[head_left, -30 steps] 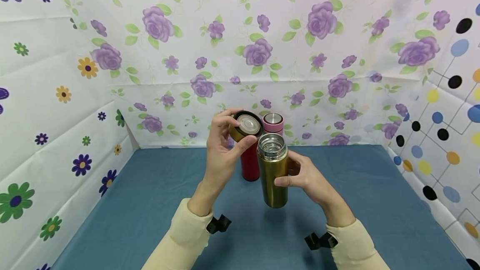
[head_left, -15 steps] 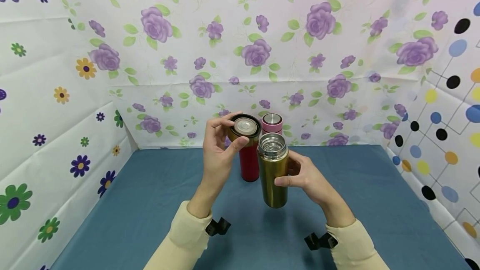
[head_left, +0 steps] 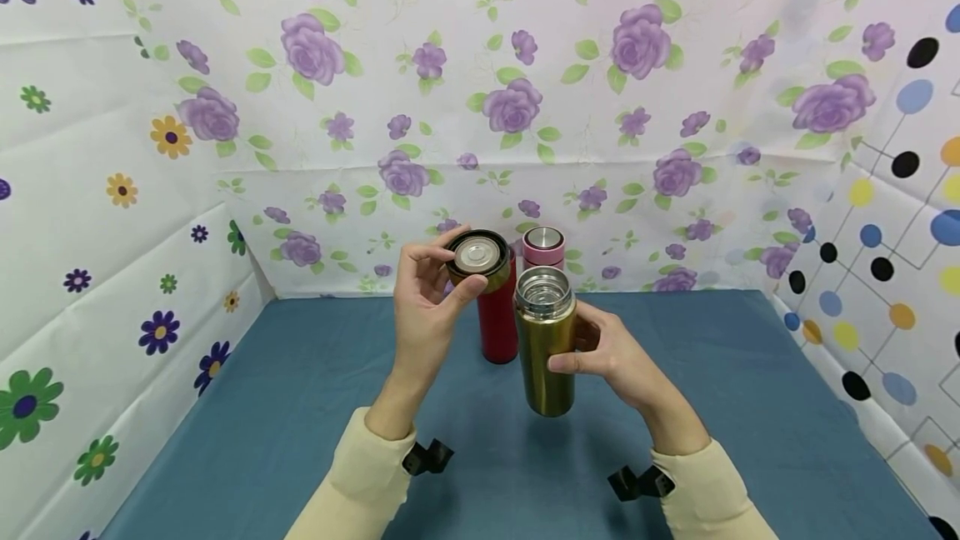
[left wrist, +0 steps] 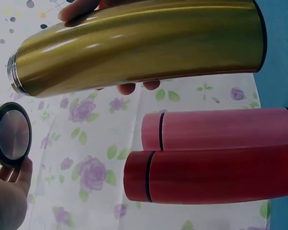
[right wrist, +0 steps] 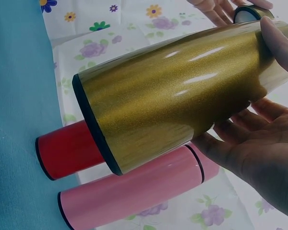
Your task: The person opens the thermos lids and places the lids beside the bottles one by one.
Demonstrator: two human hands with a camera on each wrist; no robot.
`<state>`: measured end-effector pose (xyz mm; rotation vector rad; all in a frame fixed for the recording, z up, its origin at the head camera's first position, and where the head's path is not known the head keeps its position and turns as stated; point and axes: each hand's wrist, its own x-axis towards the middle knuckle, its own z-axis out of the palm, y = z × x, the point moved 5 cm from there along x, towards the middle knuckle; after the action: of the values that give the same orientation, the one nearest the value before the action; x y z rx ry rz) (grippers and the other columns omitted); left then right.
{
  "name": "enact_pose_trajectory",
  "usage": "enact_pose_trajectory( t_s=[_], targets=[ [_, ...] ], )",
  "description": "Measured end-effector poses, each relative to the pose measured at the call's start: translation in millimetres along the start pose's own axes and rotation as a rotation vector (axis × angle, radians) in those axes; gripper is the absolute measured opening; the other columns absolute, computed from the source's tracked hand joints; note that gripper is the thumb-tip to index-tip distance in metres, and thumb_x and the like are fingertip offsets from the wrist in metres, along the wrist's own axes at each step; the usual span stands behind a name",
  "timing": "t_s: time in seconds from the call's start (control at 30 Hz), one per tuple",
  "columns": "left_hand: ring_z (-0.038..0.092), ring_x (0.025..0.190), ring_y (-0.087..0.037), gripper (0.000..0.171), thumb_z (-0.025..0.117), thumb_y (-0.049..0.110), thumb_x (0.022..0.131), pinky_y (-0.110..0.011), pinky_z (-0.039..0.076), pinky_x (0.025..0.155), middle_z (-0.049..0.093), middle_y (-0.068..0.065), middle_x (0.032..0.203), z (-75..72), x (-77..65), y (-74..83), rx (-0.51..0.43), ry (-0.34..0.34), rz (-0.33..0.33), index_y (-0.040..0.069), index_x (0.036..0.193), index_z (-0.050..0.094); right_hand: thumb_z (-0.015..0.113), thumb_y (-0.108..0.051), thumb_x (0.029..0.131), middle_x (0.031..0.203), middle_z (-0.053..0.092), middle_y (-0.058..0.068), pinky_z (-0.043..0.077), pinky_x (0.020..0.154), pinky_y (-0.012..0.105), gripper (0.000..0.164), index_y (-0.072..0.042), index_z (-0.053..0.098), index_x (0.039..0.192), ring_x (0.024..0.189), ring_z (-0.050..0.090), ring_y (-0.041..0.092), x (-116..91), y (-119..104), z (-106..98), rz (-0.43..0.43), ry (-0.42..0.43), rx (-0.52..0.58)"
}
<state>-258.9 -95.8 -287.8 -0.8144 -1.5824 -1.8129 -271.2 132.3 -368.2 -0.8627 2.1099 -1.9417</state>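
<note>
My left hand (head_left: 423,298) pinches a gold thermos lid (head_left: 477,257) between thumb and fingers, its inner side facing up toward the head camera. To the right, my right hand (head_left: 611,352) grips the body of the gold thermos (head_left: 550,365). That thermos is upright with its steel mouth uncovered, and a shadow lies on the cloth beneath it. Lid and thermos are apart. In the right wrist view the thumb and fingers wrap round the gold thermos (right wrist: 168,91). The left wrist view shows the lid (left wrist: 13,134) at the left edge.
Behind the gold thermos stand a red thermos (head_left: 498,323) and a pink thermos (head_left: 543,248), the pink one mostly hidden. A blue cloth (head_left: 300,407) covers the table. A flowered sheet (head_left: 450,90) hangs at the back, with patterned sheets on both sides.
My left hand has moved left and slightly down with the lid, widening the gap to the gold thermos, and the lid's inner side has tipped upward. The right hand and thermos stay nearly still.
</note>
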Motion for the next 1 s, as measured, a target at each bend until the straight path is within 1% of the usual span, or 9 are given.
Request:
enact_pose_trajectory(
  t_s=[0.1,0.27,0.5,0.67,0.77,0.9,1.0],
  targets=[
    [0.06,0.128,-0.033,0.066,0.081,0.039,0.09,-0.025,0.052,0.095,0.057,-0.02,0.145,-4.1,-1.9,-1.0,-0.021,0.0,-0.004,-0.009,0.117,0.045,0.081,-0.021,0.09,0.138,0.062,0.013,0.053,0.099,0.05,0.068,-0.012,0.052,0.152,0.119,0.063,0.036,0,0,1,0.001,-0.004,0.007],
    [0.061,0.127,-0.032,0.063,0.081,0.037,0.091,-0.031,0.052,0.102,0.057,-0.025,0.143,-9.5,-5.8,-3.8,-0.031,0.001,-0.012,-0.009,0.118,0.047,0.081,-0.02,0.09,0.139,0.061,0.013,0.053,0.099,0.05,0.069,-0.011,0.051,0.152,0.12,0.063,0.037,0,0,2,-0.002,-0.011,0.015],
    [0.061,0.127,-0.032,0.061,0.08,0.034,0.093,-0.035,0.051,0.105,0.058,-0.022,0.143,-14.2,-9.6,-7.4,-0.032,0.0,-0.024,-0.009,0.118,0.046,0.081,-0.021,0.09,0.138,0.062,0.013,0.052,0.099,0.051,0.069,-0.012,0.051,0.152,0.119,0.063,0.037,0,1,2,0.002,-0.008,0.002],
    [0.059,0.13,-0.033,0.05,0.08,0.02,0.095,-0.035,0.05,0.106,0.054,-0.028,0.144,-20.3,-12.7,-9.4,-0.033,0.006,-0.039,-0.01,0.116,0.046,0.081,-0.023,0.09,0.138,0.062,0.012,0.052,0.099,0.051,0.069,-0.013,0.051,0.152,0.119,0.063,0.036,1,1,2,0.006,-0.01,-0.005],
    [0.058,0.131,-0.034,0.045,0.079,0.014,0.095,-0.037,0.05,0.106,0.054,-0.026,0.145,-24.4,-14.5,-12.0,-0.03,0.01,-0.047,-0.009,0.116,0.046,0.081,-0.024,0.09,0.139,0.061,0.012,0.052,0.1,0.051,0.069,-0.013,0.051,0.152,0.12,0.062,0.036,1,1,3,0.007,-0.009,-0.006],
    [0.057,0.132,-0.034,0.044,0.079,0.012,0.095,-0.037,0.05,0.106,0.055,-0.023,0.144,-29.0,-16.3,-15.6,-0.023,0.018,-0.057,-0.008,0.116,0.047,0.081,-0.022,0.09,0.14,0.06,0.012,0.052,0.1,0.051,0.069,-0.013,0.05,0.152,0.121,0.061,0.037,1,2,3,0.01,-0.002,0.0],
    [0.056,0.134,-0.034,0.042,0.08,0.012,0.094,-0.035,0.05,0.106,0.055,-0.024,0.144,-32.9,-17.6,-17.3,-0.018,0.027,-0.064,-0.006,0.116,0.048,0.081,-0.021,0.09,0.14,0.06,0.012,0.052,0.1,0.051,0.069,-0.013,0.05,0.151,0.121,0.061,0.037,1,2,4,0.01,0.005,0.006]
  ],
)
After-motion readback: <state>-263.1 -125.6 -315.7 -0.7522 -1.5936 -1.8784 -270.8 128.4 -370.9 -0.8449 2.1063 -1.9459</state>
